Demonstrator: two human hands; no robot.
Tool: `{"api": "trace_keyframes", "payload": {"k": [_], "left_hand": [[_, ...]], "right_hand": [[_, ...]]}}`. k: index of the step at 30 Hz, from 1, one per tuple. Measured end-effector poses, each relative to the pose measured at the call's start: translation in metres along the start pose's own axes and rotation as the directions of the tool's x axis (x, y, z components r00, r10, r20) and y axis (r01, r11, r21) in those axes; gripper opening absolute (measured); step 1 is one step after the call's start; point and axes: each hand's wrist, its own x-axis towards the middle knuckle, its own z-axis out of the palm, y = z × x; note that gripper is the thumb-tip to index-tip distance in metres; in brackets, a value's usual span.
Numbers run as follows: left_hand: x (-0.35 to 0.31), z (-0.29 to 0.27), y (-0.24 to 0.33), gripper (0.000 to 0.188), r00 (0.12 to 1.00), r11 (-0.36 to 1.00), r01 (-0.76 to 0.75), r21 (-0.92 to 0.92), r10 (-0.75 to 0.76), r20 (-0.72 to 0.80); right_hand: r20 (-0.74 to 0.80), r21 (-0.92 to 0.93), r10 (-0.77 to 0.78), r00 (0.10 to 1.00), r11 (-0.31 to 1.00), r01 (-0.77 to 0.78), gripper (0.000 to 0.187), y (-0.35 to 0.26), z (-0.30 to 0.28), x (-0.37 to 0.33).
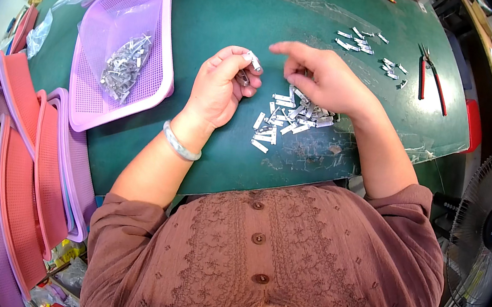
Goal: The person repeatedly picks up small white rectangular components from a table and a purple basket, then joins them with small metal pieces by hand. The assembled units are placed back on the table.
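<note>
A green tabletop [228, 8] is bearing a loose heap of small metal pieces [284, 120], narrow, oblong and silvery-white. The left hand [221, 83] is pinching a similar shiny piece [256, 63] beside the heap. The right hand [329, 79] is overhanging it, forefinger extending; whether it is gripping anything, I cannot tell.
</note>
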Motion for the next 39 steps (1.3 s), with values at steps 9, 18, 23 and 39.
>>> {"api": "trace_keyframes", "payload": {"k": [9,18,23,39], "left_hand": [[0.002,-0.003,0.002,0.016,0.994,0.995,0.080,-0.065,-0.074,0.086],[-0.003,0.005,0.002,0.016,0.969,0.953,0.210,0.216,-0.232,0.081],[-0.008,0.007,-0.001,0.014,0.932,0.955,0.271,0.120,-0.292,0.216],[-0.009,0.014,-0.002,0.015,0.999,0.991,-0.004,0.133,0.009,-0.038]], "right_hand": [[0.023,-0.207,0.056,0.998,0.977,-0.050,0.039,0.004,0.008,0.000],[-0.173,0.079,-0.121,0.977,0.988,0.136,0.047,-0.005,0.009,0.003],[-0.216,0.180,-0.207,0.954,0.952,0.247,0.049,-0.009,0.013,0.003],[-0.183,0.490,0.081,0.980,0.872,0.020,0.046,-0.004,0.014,0.004]]}}
